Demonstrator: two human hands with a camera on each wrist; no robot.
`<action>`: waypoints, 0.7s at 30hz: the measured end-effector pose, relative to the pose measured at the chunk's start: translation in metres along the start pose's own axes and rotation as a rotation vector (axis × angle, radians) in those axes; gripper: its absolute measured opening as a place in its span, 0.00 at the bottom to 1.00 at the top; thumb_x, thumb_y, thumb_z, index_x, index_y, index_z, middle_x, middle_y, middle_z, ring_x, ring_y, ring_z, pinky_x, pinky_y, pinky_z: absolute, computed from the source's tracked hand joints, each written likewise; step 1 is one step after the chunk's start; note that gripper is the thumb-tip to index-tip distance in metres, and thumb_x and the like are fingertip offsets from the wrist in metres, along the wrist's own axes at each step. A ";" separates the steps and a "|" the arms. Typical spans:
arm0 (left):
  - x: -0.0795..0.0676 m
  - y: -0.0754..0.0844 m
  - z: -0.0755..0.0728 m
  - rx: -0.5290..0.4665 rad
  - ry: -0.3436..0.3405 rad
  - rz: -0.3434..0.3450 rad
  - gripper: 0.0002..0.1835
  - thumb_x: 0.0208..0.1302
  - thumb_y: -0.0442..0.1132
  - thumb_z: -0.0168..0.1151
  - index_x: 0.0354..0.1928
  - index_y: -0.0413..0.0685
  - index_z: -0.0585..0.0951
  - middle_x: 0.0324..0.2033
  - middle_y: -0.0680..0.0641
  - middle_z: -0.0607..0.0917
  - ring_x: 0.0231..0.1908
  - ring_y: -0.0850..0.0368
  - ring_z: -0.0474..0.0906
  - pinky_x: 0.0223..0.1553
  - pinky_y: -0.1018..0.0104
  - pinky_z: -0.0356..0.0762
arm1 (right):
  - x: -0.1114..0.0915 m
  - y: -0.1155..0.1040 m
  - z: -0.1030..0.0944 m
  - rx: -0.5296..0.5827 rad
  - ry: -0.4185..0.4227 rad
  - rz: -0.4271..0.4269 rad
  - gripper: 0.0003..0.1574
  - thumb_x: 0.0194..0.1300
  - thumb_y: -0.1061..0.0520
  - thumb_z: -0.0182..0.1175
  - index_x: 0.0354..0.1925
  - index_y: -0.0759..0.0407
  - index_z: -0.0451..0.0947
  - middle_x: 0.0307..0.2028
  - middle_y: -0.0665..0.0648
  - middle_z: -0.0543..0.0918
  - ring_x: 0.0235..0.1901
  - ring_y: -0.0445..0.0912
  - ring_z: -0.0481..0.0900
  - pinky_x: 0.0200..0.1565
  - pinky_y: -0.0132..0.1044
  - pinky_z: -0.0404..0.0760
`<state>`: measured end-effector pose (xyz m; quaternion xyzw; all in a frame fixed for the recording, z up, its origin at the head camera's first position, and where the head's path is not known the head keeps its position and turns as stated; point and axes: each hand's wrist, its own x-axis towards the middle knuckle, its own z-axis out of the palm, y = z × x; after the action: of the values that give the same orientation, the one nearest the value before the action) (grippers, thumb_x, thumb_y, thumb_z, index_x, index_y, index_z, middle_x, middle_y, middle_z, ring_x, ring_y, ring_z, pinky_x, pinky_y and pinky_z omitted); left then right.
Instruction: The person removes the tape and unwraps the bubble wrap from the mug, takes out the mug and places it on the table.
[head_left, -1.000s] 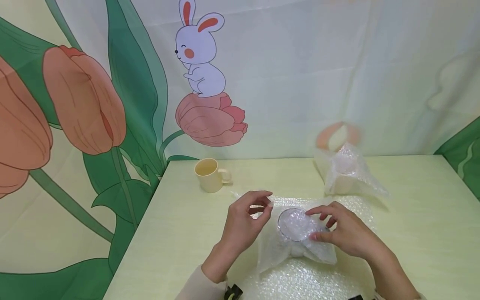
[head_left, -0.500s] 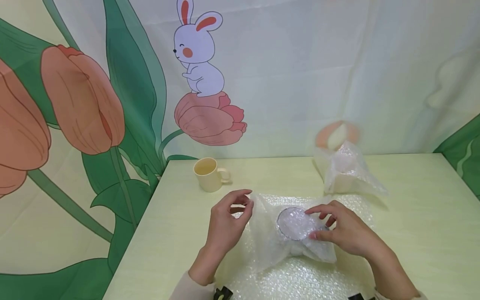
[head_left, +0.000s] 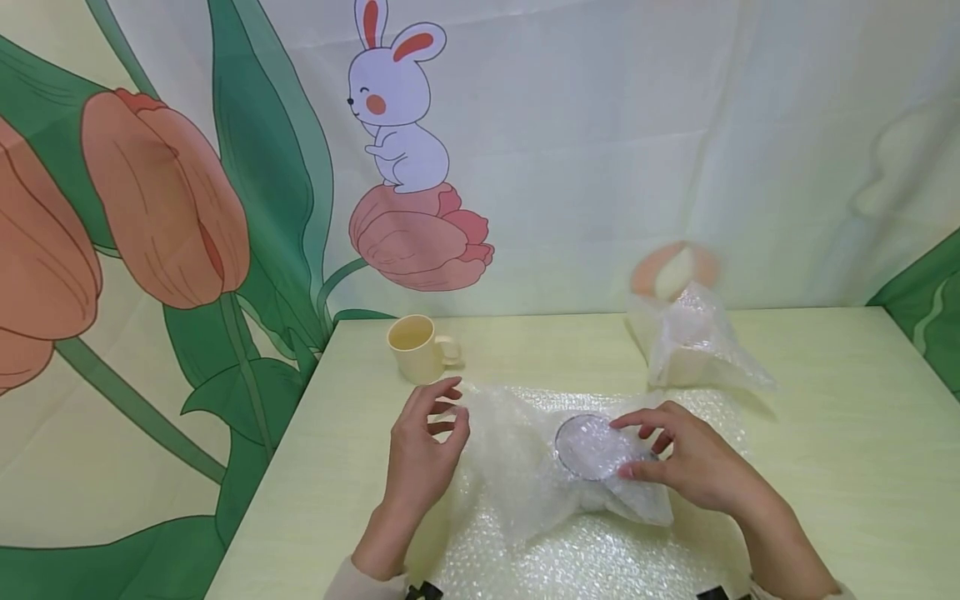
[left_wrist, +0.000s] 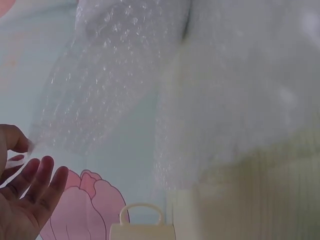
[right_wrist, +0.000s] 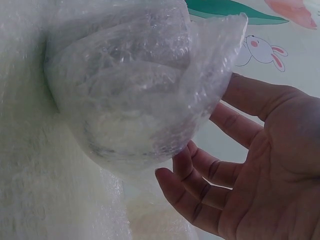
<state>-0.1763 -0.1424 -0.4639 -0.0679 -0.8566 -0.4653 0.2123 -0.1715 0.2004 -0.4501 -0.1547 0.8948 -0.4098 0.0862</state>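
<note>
A round-topped thing (head_left: 590, 447) with a thin dark rim stands under clear bubble wrap (head_left: 517, 467) in the head view; the wrap hides what kind of thing it is. My left hand (head_left: 422, 450) is to its left. In the left wrist view its thumb and index finger pinch a corner of the bubble wrap, pulled out sideways, with the other fingers loose. From the right, my right hand (head_left: 697, 458) holds the wrapped thing, thumb and fingers against its side. The right wrist view shows folded wrap (right_wrist: 135, 95) gathered around it, by the fingertips.
More bubble wrap (head_left: 592, 567) lies flat on the pale table (head_left: 322, 483) beneath the work. A yellow mug (head_left: 418, 354) stands at the back left, beyond my left hand. At the back right sits another bubble-wrapped bundle (head_left: 690, 337). A printed cloth (head_left: 562, 167) hangs behind the table.
My left hand has moved leftward, drawing the corner of the bubble wrap out from the round thing and spreading it. My right hand has stayed in place on the wrapped thing.
</note>
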 end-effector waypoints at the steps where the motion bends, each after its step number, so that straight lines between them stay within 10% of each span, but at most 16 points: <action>1: 0.000 -0.001 -0.001 0.005 0.001 -0.004 0.23 0.67 0.31 0.67 0.61 0.57 0.80 0.48 0.49 0.84 0.45 0.53 0.86 0.42 0.57 0.89 | 0.000 0.000 0.000 0.002 -0.002 -0.001 0.33 0.55 0.42 0.79 0.59 0.38 0.82 0.47 0.55 0.79 0.43 0.46 0.78 0.41 0.40 0.77; 21: 0.002 -0.018 -0.017 0.067 -0.028 -0.165 0.30 0.65 0.30 0.69 0.67 0.56 0.75 0.50 0.48 0.83 0.39 0.56 0.86 0.45 0.64 0.88 | 0.000 0.002 0.000 -0.002 -0.004 -0.008 0.33 0.56 0.42 0.78 0.60 0.37 0.82 0.49 0.56 0.79 0.43 0.45 0.79 0.41 0.40 0.77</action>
<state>-0.1790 -0.1665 -0.4688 0.0036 -0.8772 -0.4514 0.1633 -0.1720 0.2018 -0.4515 -0.1594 0.8943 -0.4090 0.0863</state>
